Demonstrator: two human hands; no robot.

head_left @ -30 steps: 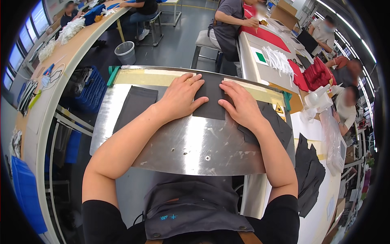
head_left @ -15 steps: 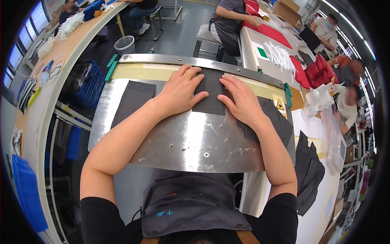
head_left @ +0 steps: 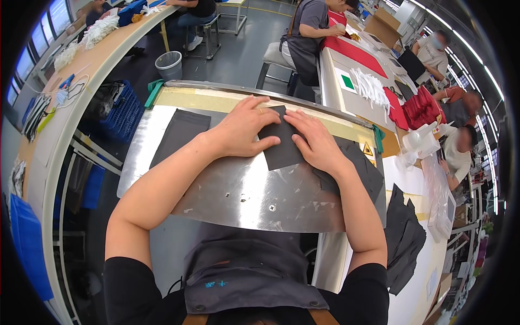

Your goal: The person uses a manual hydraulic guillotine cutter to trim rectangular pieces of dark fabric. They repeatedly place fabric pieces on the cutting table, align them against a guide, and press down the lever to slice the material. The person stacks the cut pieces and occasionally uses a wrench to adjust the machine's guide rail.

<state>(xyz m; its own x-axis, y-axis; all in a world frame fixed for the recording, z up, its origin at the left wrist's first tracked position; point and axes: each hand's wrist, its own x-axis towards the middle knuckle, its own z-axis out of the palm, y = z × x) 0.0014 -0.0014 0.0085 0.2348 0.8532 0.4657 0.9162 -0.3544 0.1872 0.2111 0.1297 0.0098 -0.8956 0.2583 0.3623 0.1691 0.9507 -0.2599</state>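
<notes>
A dark grey cloth piece [head_left: 282, 145] lies at a slight slant on the metal plate [head_left: 233, 189] in front of me. My left hand [head_left: 244, 127] rests on its left edge, fingers stretched out and thumb apart. On its far right part lie the extended fingers of my right hand [head_left: 318, 140]. Both hands are open and flat, pressing on the cloth rather than gripping it. Beyond my fingertips runs a metal bar [head_left: 216, 90] along the plate's far edge. The cloth's far end sits just short of the bar, partly hidden by my fingers.
A folded dark cloth [head_left: 179, 135] lies left on the plate; several dark pieces [head_left: 362, 168] lie right, partly under my right forearm. Green clamps [head_left: 154, 93] sit at the bar's ends. More dark cloth [head_left: 403, 244] covers the right table. People work at tables beyond.
The cloth between my hands has come toward me, away from the metal bar, and turned slightly. The bar now shows a narrower face. My right hand has shifted inward onto the cloth.
</notes>
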